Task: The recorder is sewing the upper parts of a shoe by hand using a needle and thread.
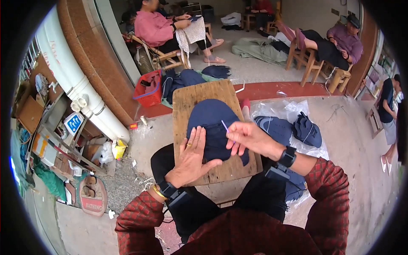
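A dark navy cloth cap (213,114) lies flat on a small wooden table (187,100), its rounded part toward the far edge. My left hand (193,151) rests on the cap's near left side with the fingers stretched out, pressing the cloth. My right hand (250,138) is closed around a slim purple stick-like tool (224,125), whose exact kind I cannot make out. The tool's tip points up and left over the right part of the cap. A loose end of dark cloth (244,159) hangs toward the table's near right edge.
Stacked navy caps (276,127) lie on clear plastic (319,159) to the right. Behind the table stands a red basket (148,94) beside piled dark cloth (190,77). A white pipe (85,85) and cluttered shelf (63,146) line the left. Several people sit further back.
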`<control>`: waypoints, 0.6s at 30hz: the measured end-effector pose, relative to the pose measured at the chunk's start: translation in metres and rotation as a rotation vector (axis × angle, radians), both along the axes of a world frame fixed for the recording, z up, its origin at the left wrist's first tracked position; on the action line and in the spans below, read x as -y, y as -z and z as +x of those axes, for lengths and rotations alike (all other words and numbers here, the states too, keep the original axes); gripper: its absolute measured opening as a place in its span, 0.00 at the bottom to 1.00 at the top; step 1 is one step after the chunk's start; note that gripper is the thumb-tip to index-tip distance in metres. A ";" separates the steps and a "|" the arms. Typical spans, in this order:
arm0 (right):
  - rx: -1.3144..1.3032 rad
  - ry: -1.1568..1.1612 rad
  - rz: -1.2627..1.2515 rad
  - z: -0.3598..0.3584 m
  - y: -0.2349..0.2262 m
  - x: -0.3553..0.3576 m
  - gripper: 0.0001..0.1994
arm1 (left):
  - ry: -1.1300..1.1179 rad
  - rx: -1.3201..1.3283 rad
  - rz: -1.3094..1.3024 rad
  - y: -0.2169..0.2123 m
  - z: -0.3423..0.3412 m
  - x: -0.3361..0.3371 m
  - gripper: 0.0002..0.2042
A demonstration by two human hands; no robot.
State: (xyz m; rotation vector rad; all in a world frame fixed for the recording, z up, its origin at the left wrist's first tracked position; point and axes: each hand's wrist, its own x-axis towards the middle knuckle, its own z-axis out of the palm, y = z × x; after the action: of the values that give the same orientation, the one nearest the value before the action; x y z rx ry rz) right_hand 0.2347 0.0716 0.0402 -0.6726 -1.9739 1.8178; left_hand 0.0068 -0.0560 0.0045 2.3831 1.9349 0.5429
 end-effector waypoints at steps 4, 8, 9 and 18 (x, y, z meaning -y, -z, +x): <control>0.028 0.084 0.113 0.017 -0.005 -0.038 0.08 | 0.016 -0.122 0.018 0.009 -0.006 0.002 0.54; 0.012 0.122 0.242 0.038 -0.003 -0.047 0.05 | 0.104 -0.138 -0.017 0.007 -0.019 -0.003 0.53; 0.042 0.116 0.296 0.034 -0.004 -0.037 0.05 | 0.136 -0.131 -0.038 0.006 -0.022 -0.003 0.52; 0.203 0.032 1.146 0.024 -0.007 -0.008 0.07 | 0.111 -0.119 -0.021 0.003 -0.023 -0.005 0.46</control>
State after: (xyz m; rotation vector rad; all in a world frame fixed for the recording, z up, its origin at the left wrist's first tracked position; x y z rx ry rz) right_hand 0.2591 0.0792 0.0475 -0.4716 -2.6145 0.3701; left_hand -0.0164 -0.0510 0.0013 2.5449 1.8267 0.3810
